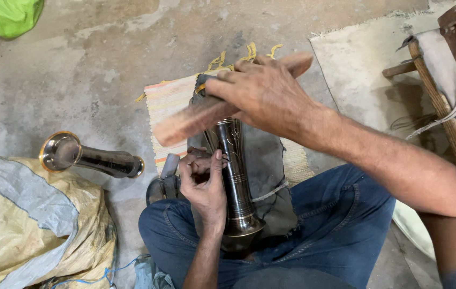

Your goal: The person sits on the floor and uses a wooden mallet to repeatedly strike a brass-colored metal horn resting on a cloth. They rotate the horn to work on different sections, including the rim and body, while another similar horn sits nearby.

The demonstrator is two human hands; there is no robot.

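A dark metal vase [234, 176] with a flared foot lies lengthwise in my lap on a grey cloth [265, 160], its mouth pointing away from me. My left hand [204, 184] grips the vase's narrow body from the left side. My right hand [262, 91] holds a flat reddish wooden stick [196, 119] across the far end of the vase, and the stick is blurred. I sit cross-legged in blue jeans [335, 225] on a concrete floor.
A second metal vase [88, 156] lies on its side on the floor at left, beside a yellow and grey woven sack [29, 225]. A striped mat [166, 101] lies ahead. A wooden frame with rope [442, 101] stands at right, and a green bag [8, 16] at top left.
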